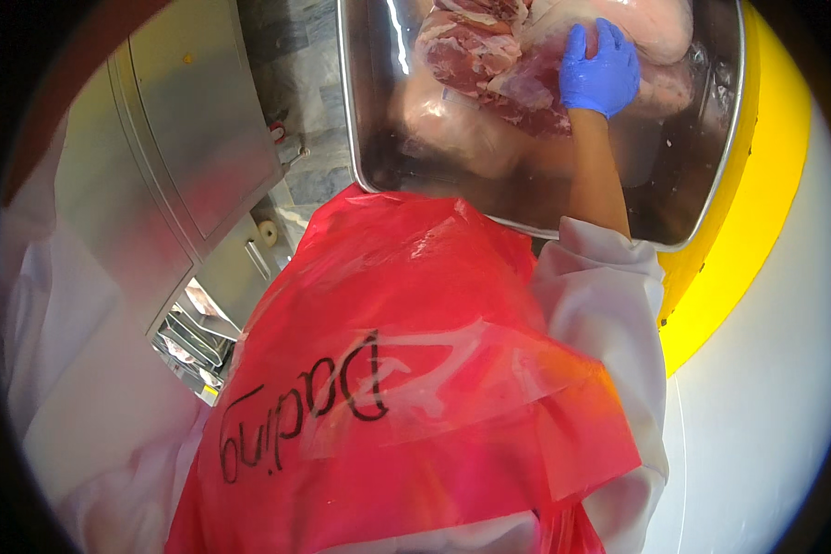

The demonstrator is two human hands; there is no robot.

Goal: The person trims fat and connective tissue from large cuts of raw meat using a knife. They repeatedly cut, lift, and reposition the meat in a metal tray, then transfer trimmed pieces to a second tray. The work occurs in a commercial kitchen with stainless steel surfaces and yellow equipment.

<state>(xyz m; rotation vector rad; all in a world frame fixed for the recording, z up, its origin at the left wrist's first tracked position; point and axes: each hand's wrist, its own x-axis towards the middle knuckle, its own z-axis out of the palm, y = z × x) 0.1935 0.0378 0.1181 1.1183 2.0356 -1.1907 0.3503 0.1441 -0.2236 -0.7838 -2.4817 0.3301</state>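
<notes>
My right hand [602,74], in a blue glove, lies palm down on a large cut of raw meat [537,81], its fingers a little apart. The cut shows dark red flesh with pale streaks of fat. Beside and below it are bigger pieces with pale, fatty surfaces, one at the lower left [462,129] and another at the upper right [660,28]. All of them lie in a deep metal tub [434,198]. My left hand is out of view; a white sleeve shows at the left.
A red plastic apron [415,369] with handwriting covers my front. Right of the tub runs a curved yellow band [757,185] beside a white surface [757,415]. Stainless steel panels [203,111] stand at the left, with grey tiled floor [305,83] between them and the tub.
</notes>
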